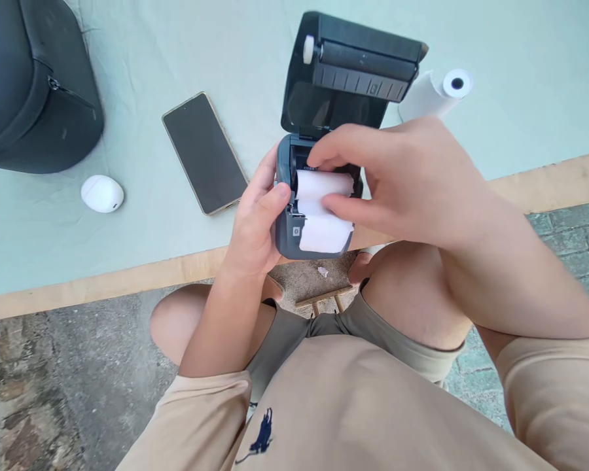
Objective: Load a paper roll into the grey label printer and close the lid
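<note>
A small dark portable receipt printer (pixel 285 237) is held just over the table's near edge, its lid (pixel 302 91) swung up. My left hand (pixel 255 229) grips the printer's left side, the thumb on its edge. Inside the compartment lies a white paper roll (pixel 317 185), and the paper's loose end (pixel 324 237) hangs over the front. My right hand (pixel 412 176) reaches in from the right, thumb and fingers closed about the roll. Some fingertips are hidden within the compartment.
Behind my right hand lies another paper roll (pixel 432 91), partly unwound. A smartphone (pixel 206 154), a white earbud case (pixel 102 193) and a black bag (pixel 39 85) rest on the pale green tabletop (pixel 142 59). A wooden strip (pixel 177 270) edges the table.
</note>
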Available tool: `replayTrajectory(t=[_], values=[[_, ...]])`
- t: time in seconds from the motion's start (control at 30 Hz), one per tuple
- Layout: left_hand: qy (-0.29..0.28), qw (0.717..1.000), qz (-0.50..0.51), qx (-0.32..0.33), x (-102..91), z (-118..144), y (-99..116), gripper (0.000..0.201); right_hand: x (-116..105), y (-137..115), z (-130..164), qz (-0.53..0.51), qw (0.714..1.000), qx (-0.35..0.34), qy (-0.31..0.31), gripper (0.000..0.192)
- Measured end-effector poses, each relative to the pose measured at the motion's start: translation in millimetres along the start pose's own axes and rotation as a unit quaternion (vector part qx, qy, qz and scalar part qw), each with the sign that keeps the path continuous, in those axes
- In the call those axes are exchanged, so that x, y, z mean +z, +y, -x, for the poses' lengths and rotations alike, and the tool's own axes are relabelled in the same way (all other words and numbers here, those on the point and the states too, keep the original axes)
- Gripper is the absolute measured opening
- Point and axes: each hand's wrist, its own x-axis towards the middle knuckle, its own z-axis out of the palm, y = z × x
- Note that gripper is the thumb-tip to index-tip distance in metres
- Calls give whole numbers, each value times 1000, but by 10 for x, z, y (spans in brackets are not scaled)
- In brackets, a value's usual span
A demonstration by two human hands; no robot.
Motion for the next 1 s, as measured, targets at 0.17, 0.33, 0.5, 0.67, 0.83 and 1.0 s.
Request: replayTrajectory(t=[0.17,0.33,0.5,0.67,0.83,1.0], values=[[-1,999,45,16,-18,-6,-11,32,-170,132,139,-373,920,20,116,31],[6,998,70,7,-31,-35,-10,34,-58,397,135,-529,823,147,148,49],[24,998,65,-3,-2,-43,10,33,122,511,184,-419,889,66,172,31],[28,998,51,-9,7,-41,18,32,131,498,257,-176,973,21,150,25],[32,997,70,-10,17,-40,16,31,239,565,248,-60,992,85,78,40],[34,996,76,-8,26,-35,26,32,87,544,316,-97,974,37,200,43]])
